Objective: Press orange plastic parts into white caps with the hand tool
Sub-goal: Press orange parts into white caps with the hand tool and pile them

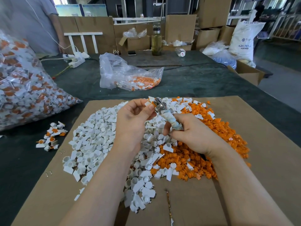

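Tool (164, 111) tip w/ white cap (147, 103) half hidden behind left-hand fingers (150, 107).

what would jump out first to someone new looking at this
The two-coloured heap on the cardboard sheet: white caps left, orange parts right. Above it, the right hand grips the hand tool while the left hand holds a cap at its metal tip.

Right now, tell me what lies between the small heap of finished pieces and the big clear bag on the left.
In the head view, only bare dark table cloth separates the small heap from the big bag.
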The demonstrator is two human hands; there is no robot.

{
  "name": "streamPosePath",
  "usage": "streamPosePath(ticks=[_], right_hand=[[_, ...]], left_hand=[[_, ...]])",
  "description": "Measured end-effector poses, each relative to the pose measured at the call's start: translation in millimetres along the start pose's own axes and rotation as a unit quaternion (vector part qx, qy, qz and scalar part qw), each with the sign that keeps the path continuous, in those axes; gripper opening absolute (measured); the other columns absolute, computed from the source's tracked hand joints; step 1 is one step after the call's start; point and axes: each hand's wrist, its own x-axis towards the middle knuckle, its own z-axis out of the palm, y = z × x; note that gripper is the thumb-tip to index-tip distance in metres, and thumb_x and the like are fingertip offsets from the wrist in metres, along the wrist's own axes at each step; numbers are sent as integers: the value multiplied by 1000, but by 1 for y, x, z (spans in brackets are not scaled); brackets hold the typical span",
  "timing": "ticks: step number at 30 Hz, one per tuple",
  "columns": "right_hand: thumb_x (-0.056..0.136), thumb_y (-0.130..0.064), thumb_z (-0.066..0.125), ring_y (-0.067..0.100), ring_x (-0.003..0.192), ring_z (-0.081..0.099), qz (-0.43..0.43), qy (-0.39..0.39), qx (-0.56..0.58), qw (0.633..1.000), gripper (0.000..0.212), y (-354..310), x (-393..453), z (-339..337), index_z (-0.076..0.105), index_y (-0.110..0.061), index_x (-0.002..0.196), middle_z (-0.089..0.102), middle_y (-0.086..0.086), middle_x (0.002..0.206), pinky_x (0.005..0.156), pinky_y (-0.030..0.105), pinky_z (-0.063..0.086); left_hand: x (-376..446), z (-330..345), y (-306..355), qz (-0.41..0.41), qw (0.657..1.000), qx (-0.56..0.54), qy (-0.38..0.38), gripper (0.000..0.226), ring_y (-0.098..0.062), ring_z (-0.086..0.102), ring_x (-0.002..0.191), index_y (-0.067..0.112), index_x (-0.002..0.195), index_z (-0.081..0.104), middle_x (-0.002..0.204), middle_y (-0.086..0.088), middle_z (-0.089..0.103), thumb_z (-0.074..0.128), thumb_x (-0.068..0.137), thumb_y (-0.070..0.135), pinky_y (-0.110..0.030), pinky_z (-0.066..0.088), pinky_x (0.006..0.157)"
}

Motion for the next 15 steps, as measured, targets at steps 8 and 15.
streamPosePath(ticks=[8,15], right_hand=[[84,-8,62,22,71,59,-4,51,-46,998,10,3,3,5,63,-13,92,64,4,81,67,44,50],[83,-13,66,10,62,51,-6,158,-67,985,14,10,4,0,55,-21,81,57,-7,72,54,29,40]], left_hand=[[3,-9,10,-56,994,-79,59,13,-8,71,71,11,90,68,78,2,75,73,79,8,-20,57,69],[24,-71,25,-120,873,-341,328,23,-11,75,84,3,118,64,101,-7,76,58,97,10,-19,59,72]])
